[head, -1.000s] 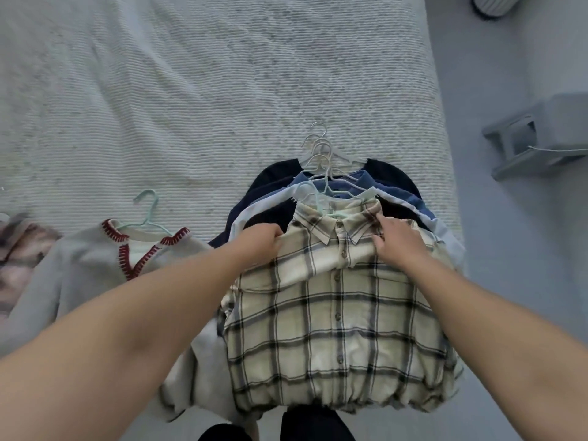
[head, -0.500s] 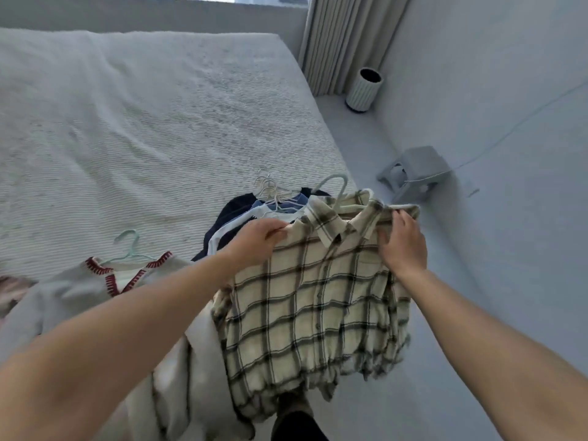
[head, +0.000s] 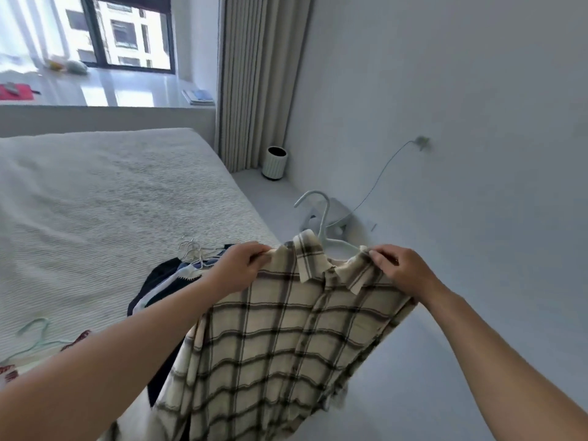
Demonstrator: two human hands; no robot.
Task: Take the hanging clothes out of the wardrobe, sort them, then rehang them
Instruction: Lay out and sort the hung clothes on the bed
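Both forearms reach in from the bottom corners. Left hand (head: pixel 238 268) pinches the left shoulder of the plaid shirt (head: pixel 280 342), fingers curled over the fabric edge. Right hand (head: pixel 401 268) grips the right shoulder the same way, thumb on top. Shirt is held up in the air between them, off the bed (head: pixel 95 211), cream with dark checks, collar facing the camera, body hanging down and tilted toward lower left. It sits on a pale hanger (head: pixel 321 218) (hook sticks up above the collar, curving left).

Just behind the left hand, a stack of clothes (head: pixel 159 281) lies on the bed edge: dark navy, blue and white layers, with a bunch of wire hanger hooks (head: pixel 192 251) on top. Exact number of garments is hard to tell. At far lower left, a mint hanger (head: pixel 33 334) lies on the bed beside a garment with red trim (head: pixel 76 340), mostly cut off by the left arm.

On the floor past the shirt, a grey device (head: pixel 337 218) with a cable (head: pixel 381 176) running up to a wall plug (head: pixel 422 142). Further back, a ribbed white bin (head: pixel 275 163) stands near the curtain (head: pixel 254 78). Window (head: pixel 127 33) and sill (head: pixel 105 90) are at the far end behind the bed
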